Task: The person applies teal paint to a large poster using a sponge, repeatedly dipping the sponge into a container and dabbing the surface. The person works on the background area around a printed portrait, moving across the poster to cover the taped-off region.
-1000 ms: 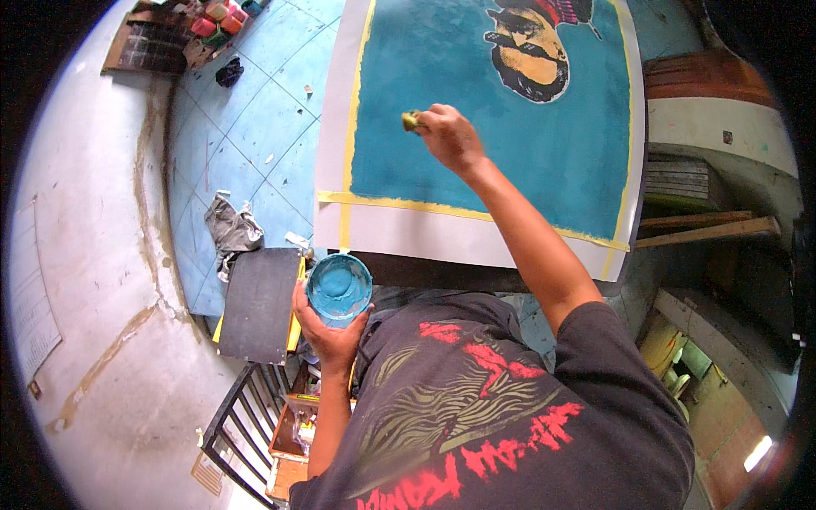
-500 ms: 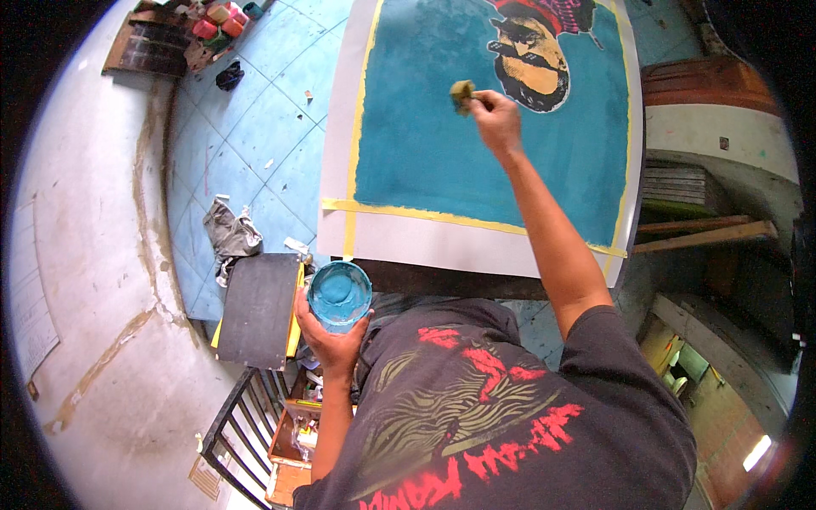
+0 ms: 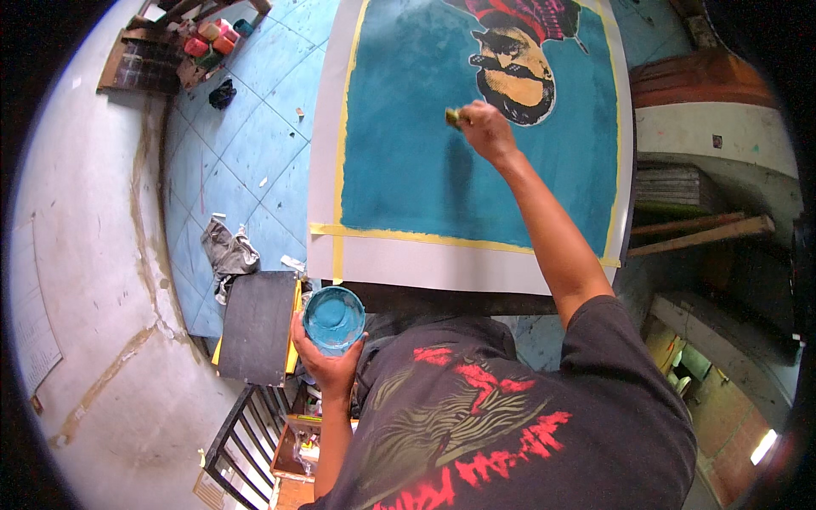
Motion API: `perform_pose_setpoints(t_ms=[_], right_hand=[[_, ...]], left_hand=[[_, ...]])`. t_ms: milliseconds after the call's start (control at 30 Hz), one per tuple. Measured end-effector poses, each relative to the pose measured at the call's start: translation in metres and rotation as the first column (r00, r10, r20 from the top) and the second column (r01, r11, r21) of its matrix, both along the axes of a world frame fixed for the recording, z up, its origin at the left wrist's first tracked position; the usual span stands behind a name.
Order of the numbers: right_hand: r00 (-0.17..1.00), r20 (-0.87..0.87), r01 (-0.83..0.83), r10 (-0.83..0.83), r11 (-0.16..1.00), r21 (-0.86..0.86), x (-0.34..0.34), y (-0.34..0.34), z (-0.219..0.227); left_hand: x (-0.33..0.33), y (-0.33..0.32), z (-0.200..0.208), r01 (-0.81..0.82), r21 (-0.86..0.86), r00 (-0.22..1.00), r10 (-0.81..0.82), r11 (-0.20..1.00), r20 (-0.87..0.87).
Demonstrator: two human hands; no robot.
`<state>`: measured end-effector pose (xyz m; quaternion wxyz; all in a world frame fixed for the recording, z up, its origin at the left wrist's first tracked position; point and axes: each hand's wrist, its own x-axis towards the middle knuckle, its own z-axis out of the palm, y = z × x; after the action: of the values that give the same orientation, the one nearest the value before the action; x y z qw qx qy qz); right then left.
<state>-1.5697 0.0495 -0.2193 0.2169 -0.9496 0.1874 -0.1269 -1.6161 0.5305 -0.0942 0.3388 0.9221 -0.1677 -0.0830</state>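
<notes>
A small yellow-green dabber [image 3: 453,117] is held over the blue middle of a painted sheet [image 3: 425,264], and its free end is pointed toward the sheet's left edge. Its long axis seems to run from left to right, but its back end is hidden by the right hand [image 3: 488,134]. The mouth of a round tub [image 3: 335,348] is turned up, and blue paint [image 3: 331,314] can be seen inside.

The blue part is edged with yellow tape [image 3: 425,239]. A head [image 3: 518,81] is painted toward the sheet's far right corner, with its red clothes [image 3: 518,19] nearer the far edge. A dark shadow is cast on the blue. Past the left edge, a crumpled grey cloth [image 3: 229,252] is seen on blue floor tiles [image 3: 242,161]. A black board [image 3: 257,327] is set just left of the tub. Brown planks [image 3: 701,235] are seen past the right edge.

The dabber is pinched by the right hand and sticks out left of the fingertips. Whether the sheet is touched by it cannot be told. The tub is held off the sheet, by its near left corner, clasped between the thumb and fingers of the left hand [image 3: 330,364].
</notes>
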Motion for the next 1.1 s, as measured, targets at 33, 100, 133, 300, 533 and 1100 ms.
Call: perform_pose_setpoints(t_ms=[33,100,133,300,533,1100], right_hand=[[0.996,0.066,0.052,-0.054,0.998,0.035,0.007,-0.001,0.004],[0.995,0.095,0.04,-0.04,0.999,0.001,0.009,-0.012,-0.003],[0.999,-0.047,0.013,-0.011,0.999,0.05,0.008,-0.013,-0.009],[0.999,0.042,-0.024,0.023,1.0,0.017,0.021,-0.023,-0.006],[0.989,-0.01,-0.146,0.148,0.986,0.073,0.036,-0.014,-0.013],[0.985,0.17,-0.029,0.015,0.996,0.084,0.072,-0.036,-0.008]], left_hand=[[-0.001,-0.001,0.001,-0.019,0.002,1.0,0.019,1.0,-0.01],[-0.004,-0.004,0.003,-0.044,0.0,0.998,0.044,0.999,-0.036],[-0.007,-0.003,0.003,-0.042,-0.001,0.999,0.042,0.999,-0.027],[-0.017,-0.001,0.001,-0.08,0.002,0.997,0.08,0.997,-0.02],[-0.027,-0.002,-0.001,-0.106,0.008,0.994,0.106,0.994,-0.037],[-0.029,-0.01,0.002,-0.118,0.057,0.993,0.119,0.991,-0.023]])
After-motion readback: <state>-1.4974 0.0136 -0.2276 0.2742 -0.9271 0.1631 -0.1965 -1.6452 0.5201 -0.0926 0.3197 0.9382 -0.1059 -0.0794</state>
